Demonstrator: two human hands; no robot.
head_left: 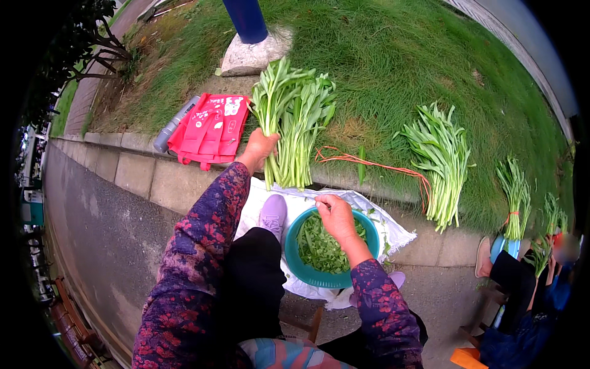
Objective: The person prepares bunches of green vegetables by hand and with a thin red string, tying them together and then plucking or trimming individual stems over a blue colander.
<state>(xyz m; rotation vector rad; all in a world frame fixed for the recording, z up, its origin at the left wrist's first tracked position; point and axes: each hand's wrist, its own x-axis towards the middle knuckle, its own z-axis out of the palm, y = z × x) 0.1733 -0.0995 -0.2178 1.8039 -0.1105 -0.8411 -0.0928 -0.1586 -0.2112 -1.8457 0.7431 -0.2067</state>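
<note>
My left hand (261, 147) is closed around the pale stalks of a bunch of leafy green vegetables (302, 132), whose leaves point away from me. The cut ends reach the near edge of the kerb. My right hand (337, 215) hovers over the rim of a teal plastic basin (295, 265), thumb and fingers pinched together. What it pinches, if anything, is too small to make out. Torn green leaves (321, 245) lie in the basin, between my feet. Under it is a white plastic sheet (393, 229).
Beside the left bunch lie a red bag (212, 130) and a grey bottle (175, 123). Orange string (375, 163) runs towards another bunch of greens (441, 169) on the grass. A blue post (246, 21) stands ahead. Another person's leg (513, 277) is at the right.
</note>
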